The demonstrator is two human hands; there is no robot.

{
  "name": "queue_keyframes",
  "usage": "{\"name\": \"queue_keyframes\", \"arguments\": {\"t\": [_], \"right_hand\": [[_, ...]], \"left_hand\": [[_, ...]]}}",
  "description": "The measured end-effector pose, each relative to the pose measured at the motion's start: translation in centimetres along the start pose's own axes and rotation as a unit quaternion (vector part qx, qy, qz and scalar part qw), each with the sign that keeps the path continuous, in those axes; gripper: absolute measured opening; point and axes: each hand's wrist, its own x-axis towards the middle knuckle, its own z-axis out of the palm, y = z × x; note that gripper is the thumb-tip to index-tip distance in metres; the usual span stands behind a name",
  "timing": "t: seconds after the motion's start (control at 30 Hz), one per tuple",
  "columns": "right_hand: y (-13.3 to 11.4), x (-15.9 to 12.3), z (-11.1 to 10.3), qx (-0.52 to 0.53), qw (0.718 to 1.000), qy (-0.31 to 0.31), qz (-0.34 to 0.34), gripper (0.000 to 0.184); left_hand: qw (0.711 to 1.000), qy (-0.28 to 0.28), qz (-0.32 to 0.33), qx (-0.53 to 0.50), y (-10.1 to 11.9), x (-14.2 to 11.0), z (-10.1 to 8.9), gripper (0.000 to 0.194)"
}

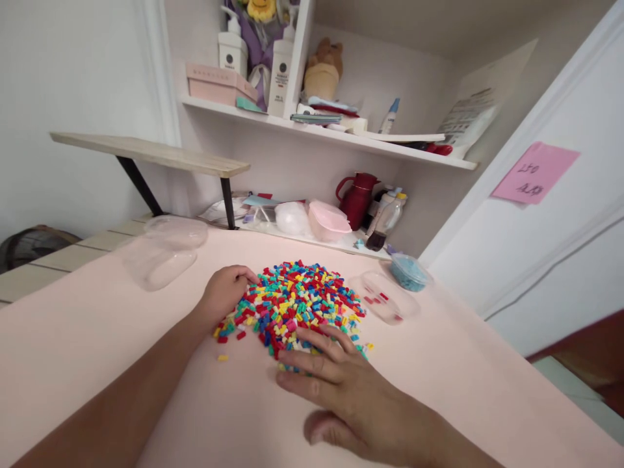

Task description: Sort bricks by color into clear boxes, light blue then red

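Note:
A heap of small toy building bricks (302, 299) in red, yellow, blue, teal and white lies spread on the pale pink tabletop (234, 409). At the heap's left edge is my left hand (227, 289), its fingers slightly bent and reaching to the bricks; no brick shows in its grasp. My right hand (336, 374) hovers over or rests on the near right edge, palm down with fingers spread; whether it touches bricks is unclear. Right of the heap, a clear plastic tub (394, 302) holds a few red bricks. Behind it is a lidded tub of blue pieces (408, 272).
Clear empty containers (168, 260) stand at the left, near a small wooden stand (156, 155). Along the back are a pink box (329, 220), a red jug (359, 198) and a bottle of dark liquid (387, 221). A loaded shelf (380, 146) hangs above.

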Motion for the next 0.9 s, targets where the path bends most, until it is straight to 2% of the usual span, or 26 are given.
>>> {"name": "queue_keyframes", "arguments": {"t": [0.1, 0.27, 0.33, 0.43, 0.53, 0.63, 0.8, 0.9], "right_hand": [[-0.1, 0.3, 0.2, 0.023, 0.999, 0.022, 0.015, 0.046], [1.2, 0.1, 0.1, 0.117, 0.986, 0.112, 0.029, 0.016], [2.0, -0.1, 0.2, 0.163, 0.972, 0.163, 0.042, 0.019], [3.2, -0.5, 0.5, 0.199, 0.937, 0.26, 0.118, 0.02], [4.1, -1.0, 0.9, 0.197, 0.907, 0.309, 0.208, 0.016], [4.3, -1.2, 1.0, 0.202, 0.901, 0.306, 0.231, 0.014], [3.8, -1.3, 0.9, 0.162, 0.945, 0.228, 0.17, 0.013], [3.8, -1.2, 0.8, 0.122, 0.957, 0.204, 0.164, 0.013]], "left_hand": [[1.0, 0.007, 0.004, -0.003, 0.1, -0.1, 0.0, 0.032], [1.0, 0.0, -0.024, -0.004, 0.7, -0.5, -0.2, 0.033], [1.0, 0.003, -0.026, -0.001, 0.8, -0.5, -0.3, 0.032], [1.0, 0.005, -0.017, 0.004, 0.8, -0.3, -0.3, 0.031], [1.0, 0.005, -0.023, 0.009, 0.8, -0.1, -0.4, 0.031], [0.999, -0.001, -0.031, 0.018, 0.8, 0.0, -0.4, 0.033], [0.999, -0.009, -0.04, 0.028, 1.0, -0.2, -0.5, 0.035], [0.999, -0.005, -0.04, 0.029, 1.0, -0.2, -0.5, 0.034]]}}
